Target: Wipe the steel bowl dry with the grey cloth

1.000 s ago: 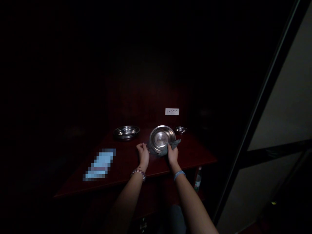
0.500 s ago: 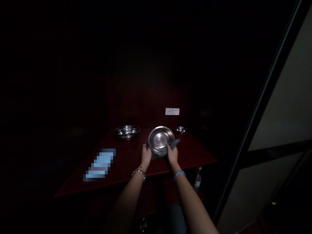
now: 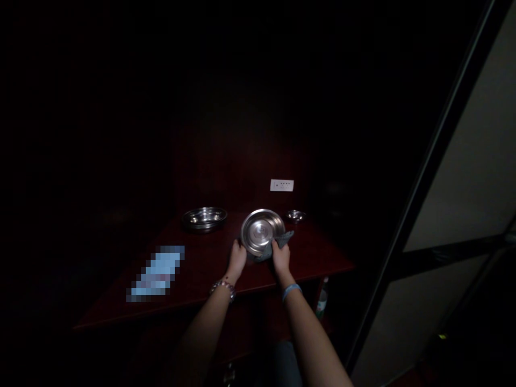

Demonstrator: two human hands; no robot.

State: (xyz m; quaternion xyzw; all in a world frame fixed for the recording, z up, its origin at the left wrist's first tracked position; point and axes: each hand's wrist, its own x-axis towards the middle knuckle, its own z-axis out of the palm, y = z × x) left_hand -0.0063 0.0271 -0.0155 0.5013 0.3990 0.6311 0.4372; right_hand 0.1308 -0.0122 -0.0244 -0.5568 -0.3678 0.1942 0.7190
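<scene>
A shiny steel bowl (image 3: 258, 228) is tilted with its inside facing me, above the dark red table (image 3: 201, 269). My left hand (image 3: 237, 259) grips its lower left rim, thumb on the edge. My right hand (image 3: 281, 257) is closed on a grey cloth (image 3: 266, 251), which it presses against the bowl's lower right rim. Part of the cloth sticks out past the thumb. The fingers of both hands are mostly hidden behind the bowl and cloth.
Stacked steel dishes (image 3: 205, 219) stand at the back left, and a small steel bowl (image 3: 295, 216) at the back right. A blurred-out blue item (image 3: 157, 273) lies left. A wall socket (image 3: 281, 185) is behind. Below the table's right side stands a bottle (image 3: 321, 301).
The whole view has shifted slightly, so the scene sits a little further left. Both hands keep their hold on the bowl and cloth, with hardly any other change.
</scene>
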